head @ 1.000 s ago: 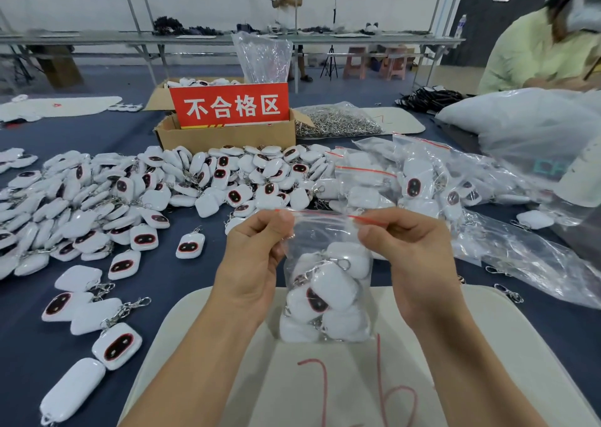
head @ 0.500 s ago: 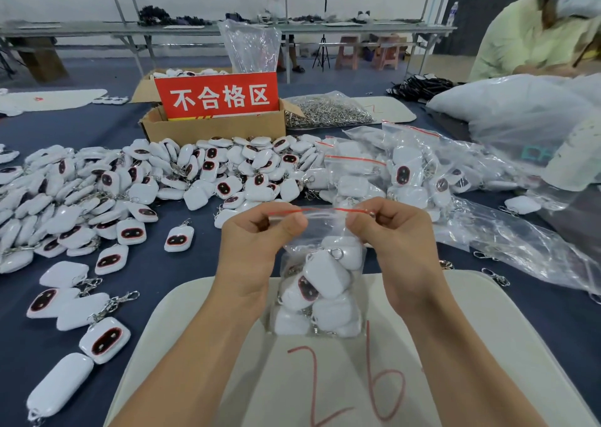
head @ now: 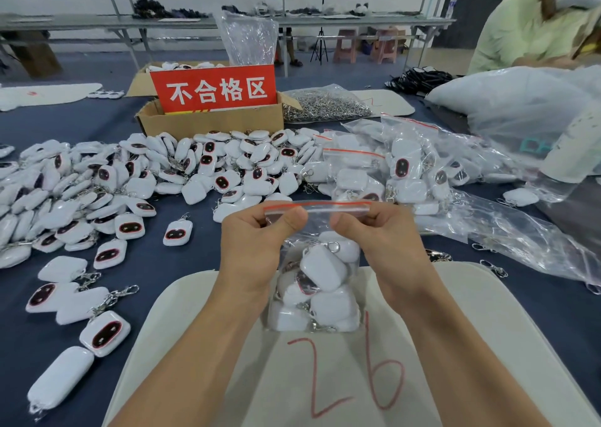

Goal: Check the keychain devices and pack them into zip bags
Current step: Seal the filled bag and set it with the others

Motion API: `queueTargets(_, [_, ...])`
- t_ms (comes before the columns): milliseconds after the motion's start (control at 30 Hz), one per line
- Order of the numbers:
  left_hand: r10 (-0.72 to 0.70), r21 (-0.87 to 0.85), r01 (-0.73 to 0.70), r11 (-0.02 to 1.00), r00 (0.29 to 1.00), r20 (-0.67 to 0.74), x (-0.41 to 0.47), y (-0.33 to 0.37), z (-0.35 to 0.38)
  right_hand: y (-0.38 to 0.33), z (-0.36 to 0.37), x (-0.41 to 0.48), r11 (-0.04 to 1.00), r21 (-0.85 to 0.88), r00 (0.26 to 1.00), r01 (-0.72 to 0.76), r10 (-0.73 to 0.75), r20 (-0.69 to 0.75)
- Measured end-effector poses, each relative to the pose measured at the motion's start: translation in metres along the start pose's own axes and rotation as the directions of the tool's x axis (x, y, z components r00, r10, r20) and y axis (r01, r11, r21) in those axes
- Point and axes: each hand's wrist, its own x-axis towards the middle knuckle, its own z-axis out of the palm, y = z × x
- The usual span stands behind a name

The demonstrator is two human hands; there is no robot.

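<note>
Zip bag, soft and likely bottom-heavy with keychain devices, is hanging at the near edge of the bench; left grip and right grip are rightly pinching its seal strip.

Of the person, 2 hands and 2 forearms show. The left hand and the right hand are bare, with creases over the thumb knuckles and faint ridges across their backs. The left forearm and the right forearm are bare as well, right down to the lower edge of the view, smooth, slim at the wrists and wider toward the elbows.
</note>
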Motion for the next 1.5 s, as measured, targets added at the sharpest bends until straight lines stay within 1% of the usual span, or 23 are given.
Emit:
queueTargets(167, [-0.005, 0.026, 0.005, 1.000, 1.000, 0.020, -0.001, 0.002, 0.001, 0.000, 0.002, -0.002, 0.996, 0.088, 1.000, -0.004, 0.004, -0.009])
queueTargets(300, [-0.035, -0.004, 0.035, 0.999, 0.998, 0.043, -0.007, 0.001, 0.006, 0.000, 0.006, -0.003, 0.990, 0.140, 1.000, -0.005, 0.004, 0.004])
queueTargets(433, [-0.027, -0.039, 0.028, 0.999, 1.000, 0.011, -0.009, 0.003, 0.008, -0.001, 0.005, -0.004, 0.993, 0.121, 1.000, -0.002, 0.002, 0.002])
queueTargets(533, [-0.024, -0.062, 0.023, 0.998, 1.000, -0.015, -0.010, 0.004, 0.008, -0.002, 0.005, -0.006, 0.992, 0.121, 0.999, 0.017, -0.021, 0.032])
queueTargets(667, [-0.001, -0.021, 0.001, 1.000, 1.000, -0.015, -0.008, 0.003, 0.007, -0.002, 0.011, -0.007, 0.992, 0.124, 0.999, 0.039, -0.040, 0.003])
queueTargets(867, [0.053, 0.041, -0.056, 0.998, 0.996, 0.072, -0.009, 0.000, 0.010, -0.005, 0.013, -0.007, 0.985, 0.168, 0.999, 0.038, -0.032, -0.039])
queueTargets(967, [0.050, 0.039, -0.052, 0.998, 0.997, 0.056, -0.010, 0.000, 0.011, -0.004, 0.015, -0.007, 0.985, 0.165, 0.998, 0.053, -0.046, -0.049])
queueTargets(1067, [0.051, 0.037, -0.052, 0.998, 0.998, 0.020, -0.009, 0.002, 0.010, -0.002, 0.018, -0.008, 0.987, 0.126, 0.994, 0.101, -0.096, -0.047])
queueTargets(1167, [0.021, 0.043, -0.021, 0.999, 1.000, -0.001, -0.009, 0.004, 0.010, 0.000, 0.020, -0.007, 0.990, 0.077, 0.992, 0.121, -0.117, -0.055])
queueTargets(1267, [-0.041, 0.000, 0.041, 0.999, 0.999, 0.011, -0.010, 0.005, 0.011, -0.001, 0.020, -0.007, 0.991, 0.090, 0.995, 0.096, -0.092, -0.048])
queueTargets(1367, [-0.062, -0.021, 0.063, 0.998, 0.998, 0.026, -0.010, 0.005, 0.011, -0.001, 0.017, -0.006, 0.991, 0.109, 0.994, 0.078, -0.069, -0.084])
queueTargets(1433, [-0.080, -0.034, 0.080, 0.996, 0.997, 0.021, -0.010, 0.007, 0.011, -0.001, 0.016, -0.005, 0.994, 0.085, 0.992, 0.075, -0.065, -0.107])
queueTargets(1500, [-0.080, -0.028, 0.080, 0.996, 0.997, -0.001, -0.009, 0.007, 0.009, -0.002, 0.014, -0.006, 0.996, 0.067, 0.996, 0.059, -0.054, -0.070])
